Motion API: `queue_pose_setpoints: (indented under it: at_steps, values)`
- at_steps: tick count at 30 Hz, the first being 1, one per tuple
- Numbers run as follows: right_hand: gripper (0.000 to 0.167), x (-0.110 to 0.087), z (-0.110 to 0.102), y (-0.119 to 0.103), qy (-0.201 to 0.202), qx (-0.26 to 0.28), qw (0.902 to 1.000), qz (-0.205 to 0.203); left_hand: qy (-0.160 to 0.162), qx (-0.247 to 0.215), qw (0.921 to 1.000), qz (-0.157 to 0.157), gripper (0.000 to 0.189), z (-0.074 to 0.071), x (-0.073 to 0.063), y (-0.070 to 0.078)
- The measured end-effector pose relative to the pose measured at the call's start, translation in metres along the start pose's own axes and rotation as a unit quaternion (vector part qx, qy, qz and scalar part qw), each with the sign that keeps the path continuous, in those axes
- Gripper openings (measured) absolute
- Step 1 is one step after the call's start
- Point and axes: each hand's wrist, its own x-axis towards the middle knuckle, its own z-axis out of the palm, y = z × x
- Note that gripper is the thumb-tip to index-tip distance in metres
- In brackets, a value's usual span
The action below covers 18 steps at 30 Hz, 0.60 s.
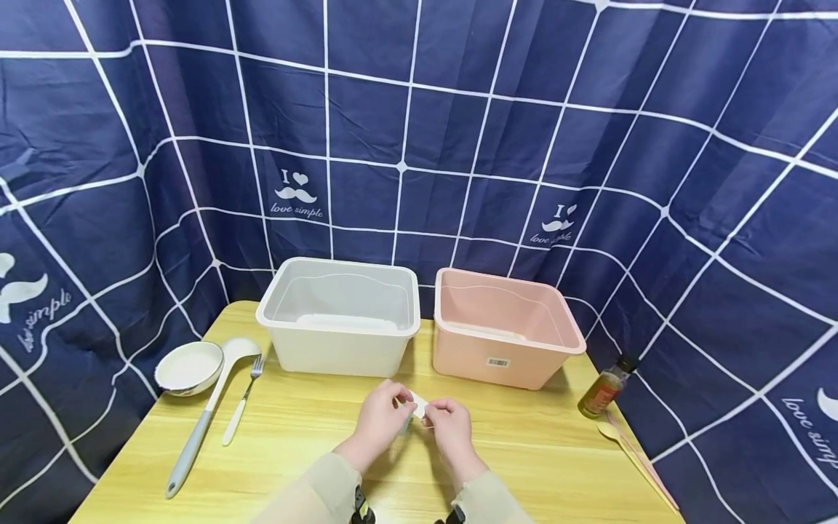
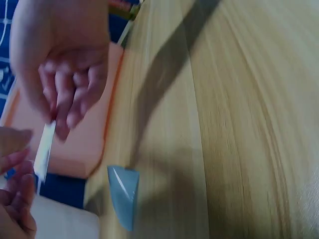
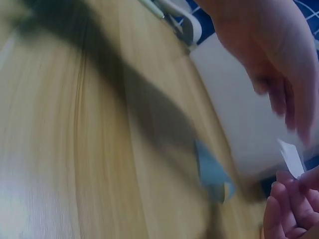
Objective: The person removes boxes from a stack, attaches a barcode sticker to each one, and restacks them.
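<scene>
In the head view a small, flat white piece, perhaps paper point(image 1: 420, 404), is held up between two bare hands over the front middle of the table. My right hand point(image 1: 449, 426) pinches one end between thumb and fingers. At the other end, the fingertips of my left hand point(image 1: 382, 416) appear to pinch its edge. A small blue-grey curled piece point(image 2: 123, 196) rests on the wood below the hands. Its pale inner side shows at one corner in the right wrist view, but its kind is unclear.
Behind the hands stand a white bin point(image 1: 340, 353) and a pink bin point(image 1: 487, 364). A bowl point(image 1: 190, 367), a ladle point(image 1: 199, 429) and a fork point(image 1: 242, 407) lie at left. A bottle point(image 1: 604, 393) and a wooden spoon point(image 1: 631, 455) are at the right edge.
</scene>
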Motion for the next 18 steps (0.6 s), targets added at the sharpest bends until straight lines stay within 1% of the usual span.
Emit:
queue_pose_setpoints:
  at_steps: [2, 4, 6, 9, 12, 15, 17, 18]
  values:
    - [0.007, -0.001, 0.003, -0.003, -0.006, -0.004, 0.9999, -0.008, -0.022, 0.037, 0.9988, 0.023, 0.017, 0.001, -0.003, 0.005]
    - [0.010, -0.002, 0.007, -0.005, -0.011, -0.008, 0.9998, -0.016, -0.032, 0.078, 0.9955, 0.043, 0.022, 0.002, -0.005, 0.007]
    - [0.012, -0.003, 0.011, -0.006, -0.016, -0.006, 0.9996, -0.021, -0.031, 0.113, 0.9914, 0.059, 0.024, 0.002, -0.008, 0.008]
    - [0.012, -0.005, 0.015, -0.008, -0.021, 0.000, 0.9996, -0.021, -0.016, 0.143, 0.9863, 0.081, 0.023, 0.001, -0.010, 0.007]
    - [0.008, -0.007, 0.020, -0.009, -0.026, 0.009, 0.9994, -0.020, 0.009, 0.154, 0.9834, 0.095, 0.020, 0.000, -0.011, 0.005]
    - [0.005, -0.008, 0.023, -0.009, -0.034, 0.020, 0.9989, -0.025, 0.034, 0.152, 0.9828, 0.100, 0.020, -0.002, -0.012, 0.002]
    - [0.006, -0.007, 0.026, -0.009, -0.038, 0.022, 0.9987, -0.027, 0.047, 0.143, 0.9840, 0.094, 0.020, -0.004, -0.011, 0.000]
    - [0.006, -0.007, 0.027, -0.009, -0.038, 0.022, 0.9986, -0.028, 0.051, 0.138, 0.9853, 0.087, 0.020, -0.006, -0.011, -0.001]
